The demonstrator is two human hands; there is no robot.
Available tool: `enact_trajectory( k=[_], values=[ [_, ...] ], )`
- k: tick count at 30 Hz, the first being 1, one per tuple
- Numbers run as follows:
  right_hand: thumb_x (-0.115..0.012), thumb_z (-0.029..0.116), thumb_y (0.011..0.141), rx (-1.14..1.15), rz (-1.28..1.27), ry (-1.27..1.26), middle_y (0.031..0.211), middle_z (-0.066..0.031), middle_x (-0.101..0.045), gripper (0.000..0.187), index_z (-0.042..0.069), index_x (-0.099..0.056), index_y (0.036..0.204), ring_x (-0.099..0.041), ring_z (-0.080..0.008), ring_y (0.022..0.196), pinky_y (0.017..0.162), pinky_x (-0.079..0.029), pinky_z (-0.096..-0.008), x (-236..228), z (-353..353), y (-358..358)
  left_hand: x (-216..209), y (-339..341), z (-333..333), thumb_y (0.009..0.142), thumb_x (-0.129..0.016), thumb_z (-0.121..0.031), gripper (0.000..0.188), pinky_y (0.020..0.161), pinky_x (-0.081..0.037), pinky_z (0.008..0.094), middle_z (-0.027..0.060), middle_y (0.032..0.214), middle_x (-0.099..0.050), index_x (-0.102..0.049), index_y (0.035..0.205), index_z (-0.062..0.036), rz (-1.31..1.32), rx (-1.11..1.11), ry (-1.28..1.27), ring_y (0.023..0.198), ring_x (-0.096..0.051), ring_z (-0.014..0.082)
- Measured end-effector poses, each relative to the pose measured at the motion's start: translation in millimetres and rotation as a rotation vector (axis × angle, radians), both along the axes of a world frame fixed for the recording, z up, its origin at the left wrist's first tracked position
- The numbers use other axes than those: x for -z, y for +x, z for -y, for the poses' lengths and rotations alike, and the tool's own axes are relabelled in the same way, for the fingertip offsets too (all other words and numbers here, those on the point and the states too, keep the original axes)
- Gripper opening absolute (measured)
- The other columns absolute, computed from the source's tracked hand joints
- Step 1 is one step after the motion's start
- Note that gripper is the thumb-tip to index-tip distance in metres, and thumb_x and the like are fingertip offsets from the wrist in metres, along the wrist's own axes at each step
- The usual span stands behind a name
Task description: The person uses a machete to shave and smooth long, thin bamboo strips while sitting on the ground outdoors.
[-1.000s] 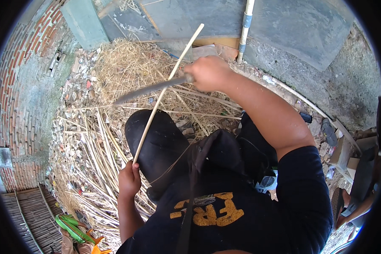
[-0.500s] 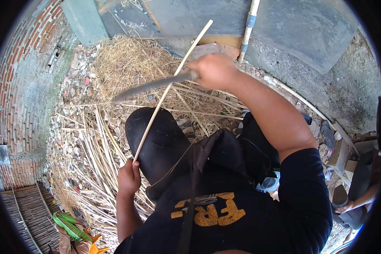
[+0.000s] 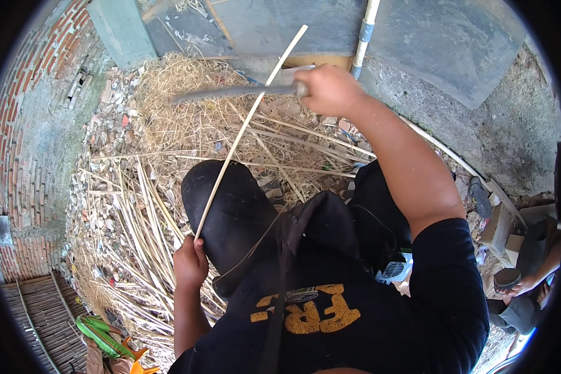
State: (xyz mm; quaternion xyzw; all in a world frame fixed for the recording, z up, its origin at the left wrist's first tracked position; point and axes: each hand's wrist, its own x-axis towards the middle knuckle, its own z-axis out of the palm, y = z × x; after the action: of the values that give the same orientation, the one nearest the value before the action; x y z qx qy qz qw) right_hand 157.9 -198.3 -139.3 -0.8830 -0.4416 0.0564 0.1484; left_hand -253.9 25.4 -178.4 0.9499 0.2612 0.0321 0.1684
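Observation:
My left hand (image 3: 190, 265) is closed round the lower end of a long pale bamboo strip (image 3: 246, 128). The strip slants up and to the right, passing over my dark-trousered left knee. In my right hand (image 3: 331, 90) is the handle of a machete (image 3: 230, 91), its long dark blade pointing left. The blade crosses the strip near its upper part; motion blurs it a little, and whether it touches the strip I cannot tell. Below them spreads a heap of curly straw-coloured shavings (image 3: 168, 93).
Many pale strips (image 3: 146, 230) lie on the rubble ground at left. A brick wall (image 3: 25, 149) curves along the left; grey panels (image 3: 442, 50) and a white pipe (image 3: 366, 37) stand ahead. At lower left is someone in green (image 3: 103, 336); at right, another person's hand (image 3: 518, 288) holds a dark block.
My right hand and the machete have moved up and slightly right along the strip, and the blade lies more level. The strip's upper end shifts slightly left. The person at right has moved a hand upward.

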Motion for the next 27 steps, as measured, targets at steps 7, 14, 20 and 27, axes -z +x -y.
enact_trajectory(
  k=[7, 14, 20, 27],
  values=[
    [-0.063, 0.012, 0.08, 0.174, -0.154, 0.094, 0.095, -0.0131, -0.074, 0.028, 0.01, -0.069, 0.108, -0.072, -0.0269, 0.082, 0.08, -0.059, -0.0445, 7.8, 2.7, 19.8, 14.7, -4.5, 0.9, 0.101, -0.053, -0.026, 0.027, 0.054, -0.045, 0.0552, 0.0254, 0.064, -0.059, -0.051, 0.086, -0.0032, 0.031, -0.032, 0.172, 0.06, -0.06, 0.0481],
    [-0.059, 0.019, 0.089, 0.154, -0.038, -0.088, 0.097, -0.0113, -0.073, 0.032, 0.016, -0.068, 0.119, -0.07, -0.0261, 0.087, 0.084, -0.058, -0.0436, -7.3, 7.6, 9.7, 5.0, -3.4, 1.1, 0.101, -0.053, -0.025, 0.027, 0.053, -0.044, 0.0551, 0.0249, 0.063, -0.059, -0.051, 0.085, -0.0029, 0.008, -0.007, 0.16, 0.059, -0.059, 0.0481],
    [-0.063, 0.015, 0.083, -0.032, 0.029, -0.112, 0.099, -0.0117, -0.073, 0.034, 0.014, -0.068, 0.116, -0.071, -0.0286, 0.09, 0.086, -0.057, -0.043, -22.4, -2.3, -16.5, 6.3, -7.6, -3.3, 0.102, -0.051, -0.024, 0.029, 0.053, -0.043, 0.055, 0.0252, 0.061, -0.057, -0.051, 0.084, -0.0022, 0.026, 0.004, 0.058, 0.06, -0.058, 0.0495],
    [-0.067, 0.014, 0.078, 0.218, -0.053, 0.098, 0.084, -0.0139, -0.071, 0.029, 0.008, -0.069, 0.106, -0.071, -0.0311, 0.086, 0.083, -0.057, -0.043, 0.1, 15.9, 21.8, -4.1, -2.4, -6.0, 0.103, -0.05, -0.025, 0.032, 0.053, -0.041, 0.054, 0.0251, 0.061, -0.055, -0.05, 0.082, -0.0017, 0.011, 0.013, -0.03, 0.059, -0.056, 0.0491]
  ],
)
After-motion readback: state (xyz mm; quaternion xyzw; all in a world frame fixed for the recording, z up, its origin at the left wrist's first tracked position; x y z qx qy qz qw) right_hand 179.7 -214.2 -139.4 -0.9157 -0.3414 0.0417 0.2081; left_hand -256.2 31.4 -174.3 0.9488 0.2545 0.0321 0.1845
